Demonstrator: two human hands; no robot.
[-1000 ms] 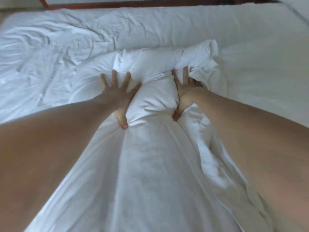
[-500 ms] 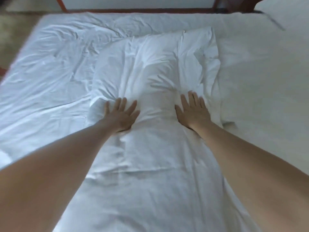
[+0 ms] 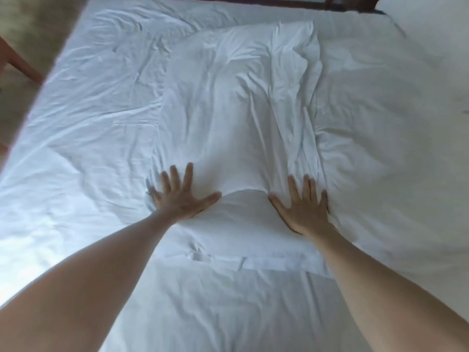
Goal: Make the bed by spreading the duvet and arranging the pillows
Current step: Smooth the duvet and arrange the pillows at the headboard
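White pillow [image 3: 238, 123] mid-frame | left hand [image 3: 179, 198], right hand [image 3: 305, 208]: apart, flat, fingers splayed, pressing | advice: smooth outward evenly, toward upper frame.

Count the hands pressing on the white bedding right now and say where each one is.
2. The left hand presses flat on the white bedding left of centre; the right hand presses flat right of centre, fingers spread.
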